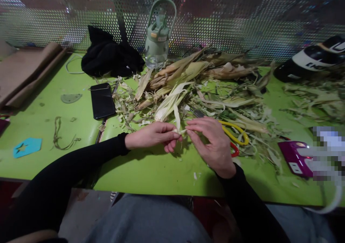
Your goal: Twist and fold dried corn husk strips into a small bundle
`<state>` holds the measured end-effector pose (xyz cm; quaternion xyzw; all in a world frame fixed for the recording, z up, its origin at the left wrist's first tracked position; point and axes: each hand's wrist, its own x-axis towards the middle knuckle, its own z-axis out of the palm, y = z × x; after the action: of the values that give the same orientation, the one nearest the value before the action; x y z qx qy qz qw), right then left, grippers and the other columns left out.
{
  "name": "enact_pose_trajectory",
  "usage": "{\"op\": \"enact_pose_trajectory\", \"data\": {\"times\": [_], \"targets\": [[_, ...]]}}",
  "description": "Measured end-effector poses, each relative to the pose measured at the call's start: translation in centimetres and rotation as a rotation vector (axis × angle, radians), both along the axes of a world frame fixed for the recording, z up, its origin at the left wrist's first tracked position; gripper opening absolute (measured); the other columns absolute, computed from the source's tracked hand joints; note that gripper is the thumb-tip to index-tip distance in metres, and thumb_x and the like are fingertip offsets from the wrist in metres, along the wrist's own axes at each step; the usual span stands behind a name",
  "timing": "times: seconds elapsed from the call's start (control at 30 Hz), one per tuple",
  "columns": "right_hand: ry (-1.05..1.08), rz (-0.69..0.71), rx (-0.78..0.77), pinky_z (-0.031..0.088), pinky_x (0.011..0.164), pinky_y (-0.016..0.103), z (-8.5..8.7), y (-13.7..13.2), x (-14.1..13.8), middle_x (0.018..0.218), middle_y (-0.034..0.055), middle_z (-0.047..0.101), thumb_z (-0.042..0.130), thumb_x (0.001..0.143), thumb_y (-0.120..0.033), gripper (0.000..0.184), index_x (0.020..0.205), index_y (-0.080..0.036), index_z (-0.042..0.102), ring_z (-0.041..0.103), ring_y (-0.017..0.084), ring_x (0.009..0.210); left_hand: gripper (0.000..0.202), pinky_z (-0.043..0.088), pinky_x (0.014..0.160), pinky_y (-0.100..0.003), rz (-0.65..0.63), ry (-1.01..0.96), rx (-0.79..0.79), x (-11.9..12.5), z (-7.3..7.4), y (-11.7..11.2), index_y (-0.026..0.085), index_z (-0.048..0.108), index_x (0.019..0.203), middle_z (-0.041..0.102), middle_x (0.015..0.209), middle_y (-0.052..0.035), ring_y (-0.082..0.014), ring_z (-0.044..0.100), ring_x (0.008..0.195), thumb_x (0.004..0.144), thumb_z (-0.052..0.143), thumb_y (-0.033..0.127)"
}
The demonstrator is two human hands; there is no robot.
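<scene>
My left hand (153, 135) and my right hand (212, 142) meet over the green table (151, 171), both pinched on a pale strip of corn husk (178, 122) that rises between the fingertips. Behind the hands lies a heap of dried corn husks (194, 81). Yellow-and-red scissors (235, 137) lie just right of my right hand, partly hidden by it. Both forearms wear black sleeves.
A black phone (102, 100) lies left of the husks, with a black cloth (110, 56) and a green water bottle (159, 34) behind it by the perforated screen. A purple device (295, 158) sits at the right, a blue star-cut piece (27, 146) at the left. More husk scraps (318, 99) lie far right.
</scene>
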<state>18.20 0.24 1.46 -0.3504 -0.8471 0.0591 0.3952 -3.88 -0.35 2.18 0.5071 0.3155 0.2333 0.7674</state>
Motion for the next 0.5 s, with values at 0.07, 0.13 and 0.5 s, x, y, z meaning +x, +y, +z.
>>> {"op": "enact_pose_trajectory", "data": {"times": [0.07, 0.13, 0.5], "targets": [[-0.023, 0.002, 0.055, 0.051, 0.095, 0.046, 0.14, -0.01, -0.01, 0.102, 0.0049, 0.079, 0.068, 0.089, -0.017, 0.011, 0.096, -0.026, 0.071, 0.071, 0.024, 0.099, 0.021, 0.052, 0.066, -0.022, -0.068, 0.035, -0.016, -0.04, -0.05, -0.01, 0.013, 0.060, 0.088, 0.066, 0.072, 0.0013, -0.0068, 0.064, 0.064, 0.101, 0.055, 0.029], [-0.043, 0.023, 0.093, 0.051, 0.093, 0.045, 0.39, -0.05, -0.02, 0.103, 0.0054, 0.078, 0.069, 0.088, -0.015, 0.012, 0.095, -0.025, 0.070, 0.070, 0.024, 0.099, 0.024, 0.051, 0.066, -0.021, -0.129, 0.069, -0.019, -0.13, -0.14, 0.00, 0.012, 0.060, 0.086, 0.066, 0.071, 0.0013, -0.0062, 0.063, 0.064, 0.100, 0.057, 0.031], [0.021, -0.016, -0.315, 0.052, 0.074, 0.034, 0.20, -0.56, 0.31, 0.091, 0.0037, 0.072, 0.063, 0.095, -0.027, 0.007, 0.100, -0.024, 0.066, 0.066, 0.021, 0.085, 0.023, 0.050, 0.064, -0.019, -0.112, 0.072, -0.018, -0.19, 0.26, -0.10, 0.012, 0.061, 0.090, 0.065, 0.071, 0.0020, -0.0052, 0.062, 0.063, 0.100, 0.057, 0.032]]}}
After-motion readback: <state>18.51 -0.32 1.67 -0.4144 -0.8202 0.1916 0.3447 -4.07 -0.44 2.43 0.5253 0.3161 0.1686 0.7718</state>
